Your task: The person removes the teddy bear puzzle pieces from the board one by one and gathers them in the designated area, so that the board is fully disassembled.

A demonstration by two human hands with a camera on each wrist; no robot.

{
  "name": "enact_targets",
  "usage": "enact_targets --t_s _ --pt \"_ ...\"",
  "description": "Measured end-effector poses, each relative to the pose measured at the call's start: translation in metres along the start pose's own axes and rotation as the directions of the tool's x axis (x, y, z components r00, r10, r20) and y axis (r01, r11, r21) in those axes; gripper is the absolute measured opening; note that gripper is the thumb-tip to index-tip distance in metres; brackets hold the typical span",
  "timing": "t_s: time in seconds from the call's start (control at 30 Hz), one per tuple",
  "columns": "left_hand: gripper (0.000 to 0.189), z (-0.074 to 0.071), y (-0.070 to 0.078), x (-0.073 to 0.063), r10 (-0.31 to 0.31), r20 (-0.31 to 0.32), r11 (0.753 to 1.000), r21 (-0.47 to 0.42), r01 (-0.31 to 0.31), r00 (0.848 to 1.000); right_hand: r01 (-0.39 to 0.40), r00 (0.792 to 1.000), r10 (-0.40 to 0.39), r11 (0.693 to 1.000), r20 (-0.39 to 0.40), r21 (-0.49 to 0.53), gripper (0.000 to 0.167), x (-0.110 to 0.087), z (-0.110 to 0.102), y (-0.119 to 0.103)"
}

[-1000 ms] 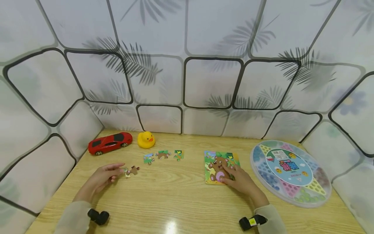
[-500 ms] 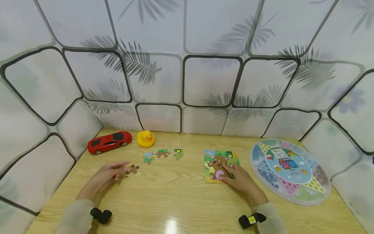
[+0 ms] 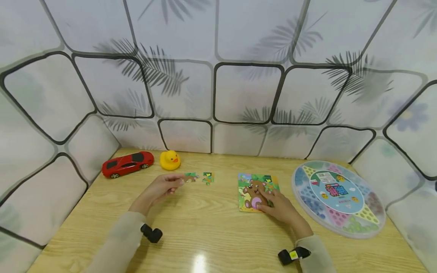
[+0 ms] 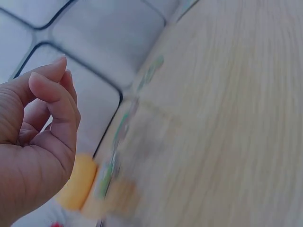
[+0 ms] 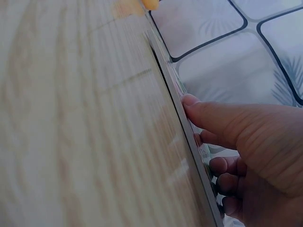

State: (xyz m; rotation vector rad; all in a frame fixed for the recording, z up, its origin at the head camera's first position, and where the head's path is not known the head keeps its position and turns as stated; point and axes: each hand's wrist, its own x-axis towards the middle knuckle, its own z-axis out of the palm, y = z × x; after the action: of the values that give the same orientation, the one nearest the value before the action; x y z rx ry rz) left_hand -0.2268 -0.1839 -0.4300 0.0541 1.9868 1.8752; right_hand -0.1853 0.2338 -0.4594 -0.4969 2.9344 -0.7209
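In the head view my left hand (image 3: 158, 192) hovers at the left of a short row of jigsaw pieces, fingertips beside the middle bear piece (image 3: 190, 178). The left wrist view shows its fingers curled and the thumb close to the index fingertip; I see no piece between them, though one could be hidden. The left piece (image 4: 106, 177) of the row lies on the table. A third piece (image 3: 208, 178) is at the row's right. My right hand (image 3: 280, 206) rests on a square bear puzzle board (image 3: 252, 189), fingers on its face and thumb at its near edge.
A red toy car (image 3: 128, 164) and a yellow rubber duck (image 3: 170, 160) stand at the back left. A round Chinese checkers board (image 3: 338, 199) lies at the far right. The wood table (image 3: 205, 235) is enclosed by patterned walls (image 3: 239, 94).
My left hand has moved right and away from me, off the brown bear pieces. Those pieces and the row's left piece no longer show in the head view. My right hand stays on the board.
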Motion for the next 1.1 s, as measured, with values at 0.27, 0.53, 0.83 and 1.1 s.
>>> enact_targets --t_s 0.27,0.53,0.83,1.1 --pt "0.042 0.061 0.017 0.035 0.050 0.146 0.998 -0.047 -0.044 0.988 -0.010 1.000 0.010 1.000 0.000 0.026 0.069 -0.002 0.000 -0.001" --pt "0.041 0.105 0.025 0.055 0.051 0.238 0.997 -0.068 -0.036 0.970 0.015 1.000 -0.015 1.000 -0.014 0.012 0.067 -0.003 -0.002 -0.002" --pt "0.039 0.147 0.017 0.074 0.042 0.277 0.997 -0.072 -0.023 0.960 0.020 1.000 -0.020 1.000 -0.011 -0.002 0.066 -0.001 -0.003 0.000" --pt "0.039 0.183 0.003 0.092 0.037 0.292 0.997 -0.077 -0.015 0.956 0.021 1.000 -0.021 1.000 -0.009 0.008 0.066 -0.001 -0.004 -0.001"
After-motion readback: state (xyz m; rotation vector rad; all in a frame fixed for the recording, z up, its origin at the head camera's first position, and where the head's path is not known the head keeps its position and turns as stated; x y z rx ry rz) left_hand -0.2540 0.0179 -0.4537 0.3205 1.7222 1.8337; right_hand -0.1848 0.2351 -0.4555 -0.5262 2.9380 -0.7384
